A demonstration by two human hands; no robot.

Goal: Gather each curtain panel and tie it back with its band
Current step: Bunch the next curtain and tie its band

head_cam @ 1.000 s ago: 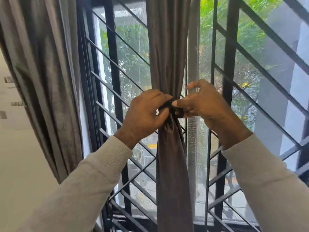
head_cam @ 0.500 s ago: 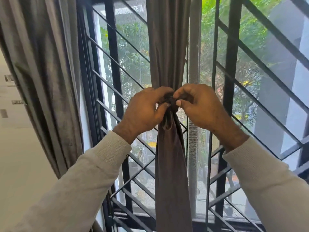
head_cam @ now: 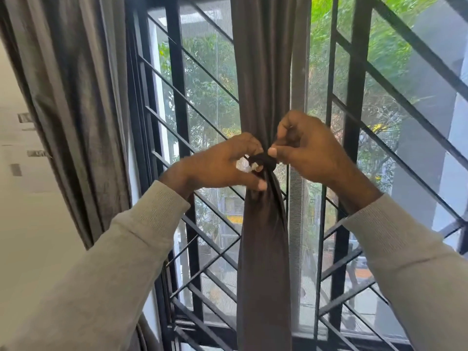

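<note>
Both hands meet at the gathered curtain panel (head_cam: 263, 249) hanging before the window grille (head_cam: 354, 122): the left hand (head_cam: 222, 168) and right hand (head_cam: 306, 150) each pinch the dark band (head_cam: 263, 159) wrapped round its narrowed waist; a second curtain (head_cam: 71, 110) hangs loose at left

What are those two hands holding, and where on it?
Both hold the dark band wrapped around the gathered curtain panel: left hand at its left side, right hand pinching its right.

We are viewing the black window grille (head_cam: 354, 102), standing behind the hanging brown curtain panel (head_cam: 263, 262); a dark band (head_cam: 263, 159) is cinching the panel at mid-height.
</note>
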